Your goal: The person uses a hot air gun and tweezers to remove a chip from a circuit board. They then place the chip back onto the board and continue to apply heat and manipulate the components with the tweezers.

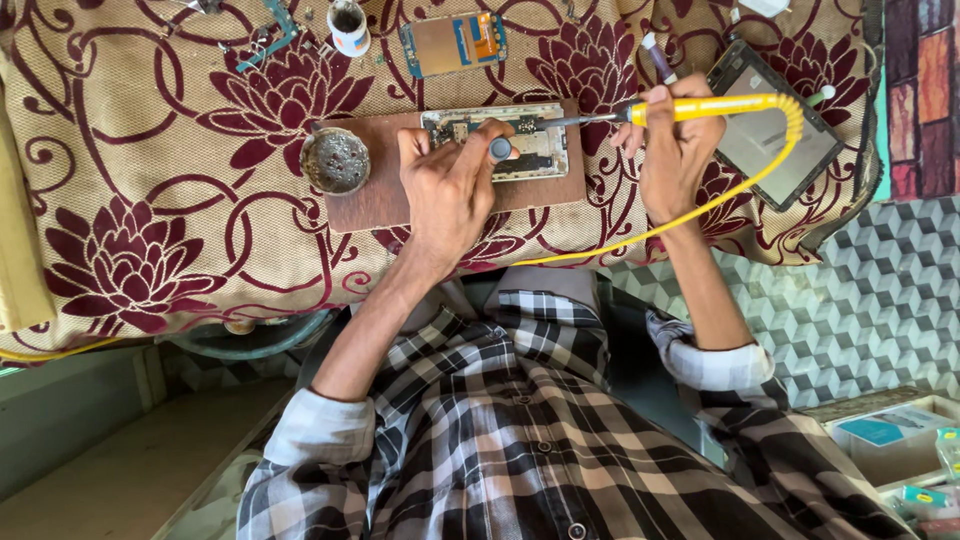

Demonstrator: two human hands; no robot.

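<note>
An opened phone body [535, 135] with its circuit board exposed lies on a brown wooden board [365, 205]. My left hand [447, 190] rests on the phone's left part, pinning it down, and pinches a small grey round piece [500, 149] between its fingers. My right hand [675, 150] grips a yellow soldering iron [715, 106]. Its metal tip [565, 121] reaches left onto the upper edge of the phone's circuit board. The iron's yellow cable [740, 185] loops round my right wrist and runs down to the table's front edge.
A round metal dish [335, 160] with grey residue sits on the board's left end. On the flowered cloth [150, 200] lie a phone screen frame [790, 150], an orange-and-blue phone part [455, 42], a small white pot [348, 25] and a pen-like tool [658, 58]. Boxes [890, 435] stand at lower right.
</note>
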